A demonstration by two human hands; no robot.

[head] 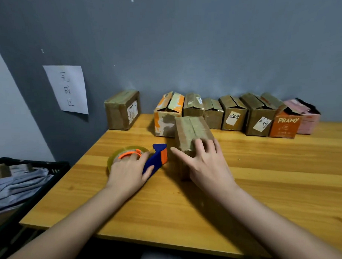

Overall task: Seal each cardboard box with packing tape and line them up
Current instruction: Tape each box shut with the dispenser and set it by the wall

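Note:
A brown cardboard box [191, 130] with its flaps closed stands in the middle of the wooden table [266, 174]. My right hand [205, 163] rests on its near top edge with fingers spread and fairly straight. My left hand [129, 172] lies over a blue and orange tape dispenser [157, 157] with a clear tape roll [126, 153], fingers curled on its handle. One closed brown box [123, 110] stands alone at the back left. A row of several boxes [234, 114] with loose flaps lines the wall, ending in an orange box [285, 124] and a pink box [306, 117].
A paper sign [67, 88] hangs on the grey wall above the back left corner. A black crate [58, 167] holding folded cloth sits left of the table, below its edge. The table's near edge runs across the bottom of the view.

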